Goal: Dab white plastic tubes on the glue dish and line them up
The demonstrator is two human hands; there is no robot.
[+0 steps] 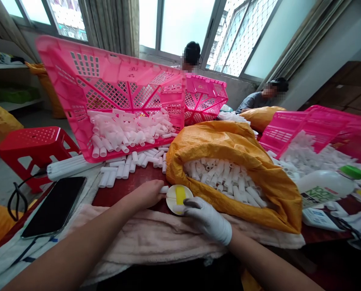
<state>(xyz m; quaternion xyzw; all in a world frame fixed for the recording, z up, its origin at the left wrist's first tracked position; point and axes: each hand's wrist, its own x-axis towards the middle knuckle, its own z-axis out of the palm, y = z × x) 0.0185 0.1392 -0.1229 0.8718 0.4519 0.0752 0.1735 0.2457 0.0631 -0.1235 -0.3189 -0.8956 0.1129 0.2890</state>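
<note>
My bare left hand (152, 194) is closed on a small white tube (164, 189) at the left edge of a round white dish (171, 199). A yellow piece (180, 195) lies across the dish. My right hand (207, 217), in a white glove, has its fingertips at the dish's lower right, closed around a whitish piece (178, 208) that looks like another tube. Loose white tubes (126, 167) lie on the dark red table behind my left hand. More tubes (229, 180) fill an open orange sack (219, 139) to the right.
Pink baskets (120, 89) stand behind, one spilling tubes. A phone (55, 206) lies left on a pinkish towel (150, 238). A red stool (36, 141) is farther left; a green-capped bottle (326, 186) lies right. Two people sit beyond.
</note>
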